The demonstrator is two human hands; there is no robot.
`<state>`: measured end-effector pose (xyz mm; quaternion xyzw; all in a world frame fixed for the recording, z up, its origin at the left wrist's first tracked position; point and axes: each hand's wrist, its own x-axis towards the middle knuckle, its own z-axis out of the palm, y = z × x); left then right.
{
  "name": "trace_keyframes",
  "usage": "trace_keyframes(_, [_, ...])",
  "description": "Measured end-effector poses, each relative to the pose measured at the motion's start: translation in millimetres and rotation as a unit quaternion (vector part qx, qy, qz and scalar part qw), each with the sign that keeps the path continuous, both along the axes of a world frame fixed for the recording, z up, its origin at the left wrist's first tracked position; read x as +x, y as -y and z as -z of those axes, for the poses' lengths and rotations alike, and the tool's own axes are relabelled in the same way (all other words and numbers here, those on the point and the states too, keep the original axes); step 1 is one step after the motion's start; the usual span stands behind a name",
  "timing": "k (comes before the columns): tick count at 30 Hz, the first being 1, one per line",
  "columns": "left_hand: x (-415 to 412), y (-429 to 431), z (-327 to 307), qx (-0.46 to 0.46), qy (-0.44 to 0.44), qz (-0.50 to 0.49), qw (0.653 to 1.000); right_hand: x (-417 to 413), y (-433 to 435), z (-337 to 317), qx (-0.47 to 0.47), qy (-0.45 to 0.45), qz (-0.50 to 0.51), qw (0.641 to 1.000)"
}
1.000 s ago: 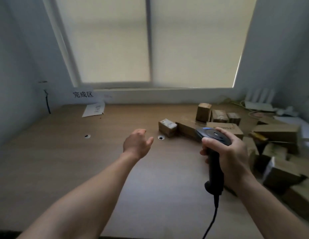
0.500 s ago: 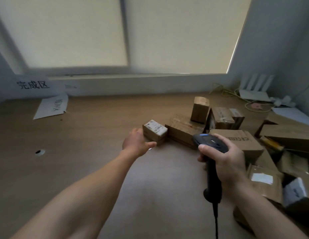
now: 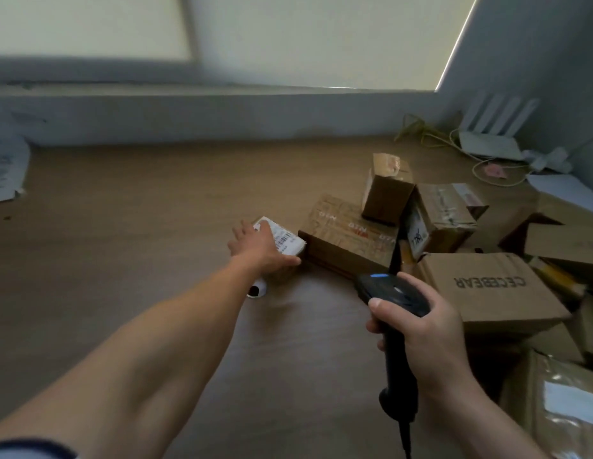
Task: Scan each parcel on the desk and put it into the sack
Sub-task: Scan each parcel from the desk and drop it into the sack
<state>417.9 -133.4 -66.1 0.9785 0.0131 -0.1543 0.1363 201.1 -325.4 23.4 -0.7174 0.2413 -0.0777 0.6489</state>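
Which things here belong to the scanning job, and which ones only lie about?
Job:
small labelled parcel under the left hand
scanner in the right hand
CECEBEAR box
flat taped box
No sack shows.

Lying about:
white router
yellow cable
paper at far left

- We are looking down on a brown wooden worktop [image 3: 139, 226] running up to the wall under the window.
- A small labelled parcel [image 3: 285, 241] is lying near its middle, just beside a flat taped box [image 3: 341, 240].
- More cardboard boxes are crowding the right side, the CECEBEAR box [image 3: 487, 286] among them.
- A white router [image 3: 490, 145] and a yellow cable [image 3: 417, 130] are sitting in the far right corner.
- White paper [image 3: 3, 170] is lying at the left edge.
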Motion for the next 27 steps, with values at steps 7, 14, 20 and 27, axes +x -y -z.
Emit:
trace_keyframes(7, [-1, 9, 14, 0.018, -0.005, 0.066, 0.998, -1, 5, 6, -0.008, -0.024, -0.002, 1.000])
trace_keyframes(14, [-89, 22, 2, 0.025, -0.031, 0.174, 0.984, -33, -1, -13, 0.028, 0.001, -0.008, 1.000])
trace_keyframes(20, [-208, 16, -8, 0.044, -0.063, 0.206, 0.976, -101, 4, -31, 0.043, 0.028, -0.030, 0.998])
trace_keyframes(27, [-376, -18, -15, 0.059, -0.080, 0.118, 0.988, -212, 1, -43, 0.056, 0.049, -0.082, 0.994])
